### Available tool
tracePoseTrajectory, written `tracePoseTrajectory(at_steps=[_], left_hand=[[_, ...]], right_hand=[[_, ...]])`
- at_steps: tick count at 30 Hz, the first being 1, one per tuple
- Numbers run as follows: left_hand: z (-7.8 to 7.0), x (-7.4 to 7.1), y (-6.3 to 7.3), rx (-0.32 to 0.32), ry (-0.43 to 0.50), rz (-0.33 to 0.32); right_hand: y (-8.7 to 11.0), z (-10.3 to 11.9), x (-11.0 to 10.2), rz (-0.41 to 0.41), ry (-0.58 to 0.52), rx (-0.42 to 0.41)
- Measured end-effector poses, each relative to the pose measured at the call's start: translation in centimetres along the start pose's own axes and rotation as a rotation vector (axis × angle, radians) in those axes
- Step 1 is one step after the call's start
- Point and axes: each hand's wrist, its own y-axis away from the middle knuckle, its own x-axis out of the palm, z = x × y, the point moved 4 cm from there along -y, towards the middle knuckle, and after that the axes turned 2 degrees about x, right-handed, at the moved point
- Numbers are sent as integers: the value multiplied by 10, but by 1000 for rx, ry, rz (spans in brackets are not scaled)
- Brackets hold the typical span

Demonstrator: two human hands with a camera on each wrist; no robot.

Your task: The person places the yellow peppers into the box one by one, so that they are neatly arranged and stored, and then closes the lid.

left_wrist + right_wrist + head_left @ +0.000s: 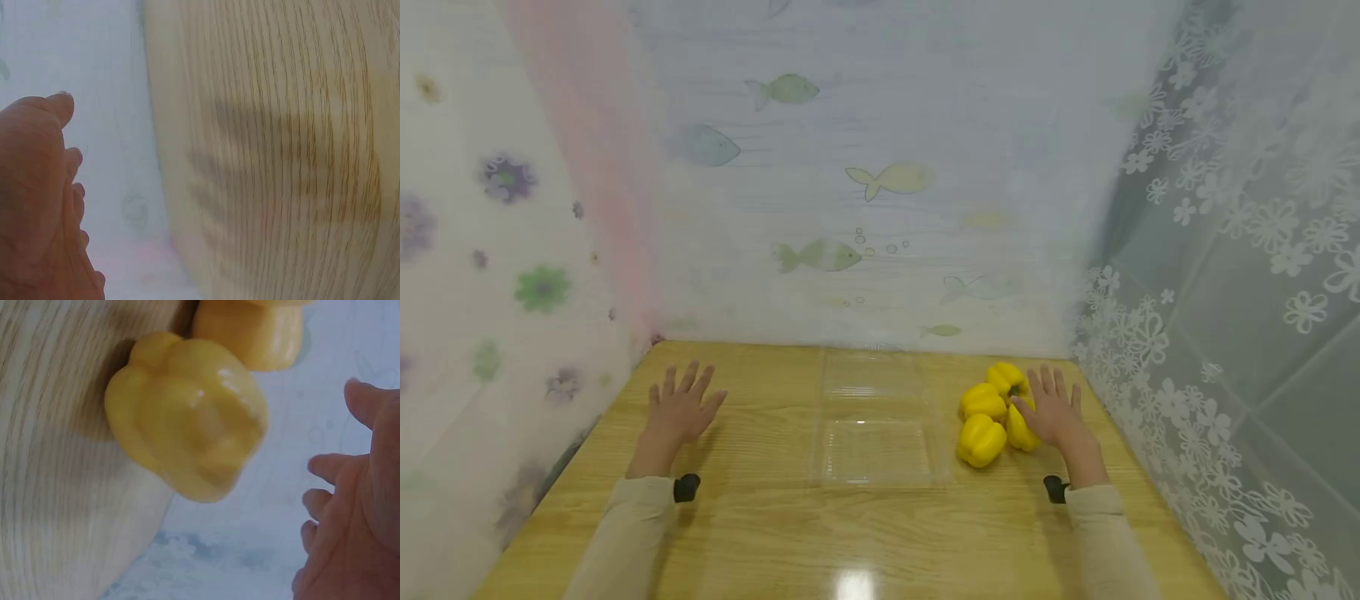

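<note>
The left hand (676, 412) is held above the wooden table (752, 533), with its fingers spread. The right hand (1058, 414), also spread, is held near four yellow bell peppers (981, 440), which are grouped at the right. Between the hands, a clear plastic clamshell container (880, 452) is laid open.

The 4 peppers (982, 440) are smooth and glossy, with bright highlights. The container (880, 481) looks like thin, transparent, shiny plastic. The table (760, 525) has a reflective wood-grain surface. The sleeves (628, 529) are matt, creased cloth; the white-flowered sheet (1213, 371) looks like translucent film.
</note>
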Motion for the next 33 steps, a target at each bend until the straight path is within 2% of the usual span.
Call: tracePoseTrajectory(at_steps=[3,5,7,9,13,17,22,26,29,33], left_hand=[[-4,1,-3,52,26,-56],[-8,1,-7,112,63,-127],[-13,0,-10,176,135,-202],[-19,-1,-11,229,224,-246],[-34,-1,-8,309,387,-286],[-47,5,-3,369,461,-328],[-59,18,3,380,654,-307],[-68,29,5,372,818,-271],[-75,37,6,377,878,-249],[-83,50,5,380,915,-212]], right_hand=[[3,6,1,-2,-25,-13],[5,9,0,-22,-39,-36],[7,14,-1,-47,-72,-62],[10,17,-1,-87,-115,-96],[15,23,4,-160,-225,-159],[20,25,14,-232,-315,-178],[27,28,24,-330,-468,-180],[33,30,37,-319,-627,-183],[38,33,47,-303,-681,-151],[43,37,55,-279,-686,-63]])
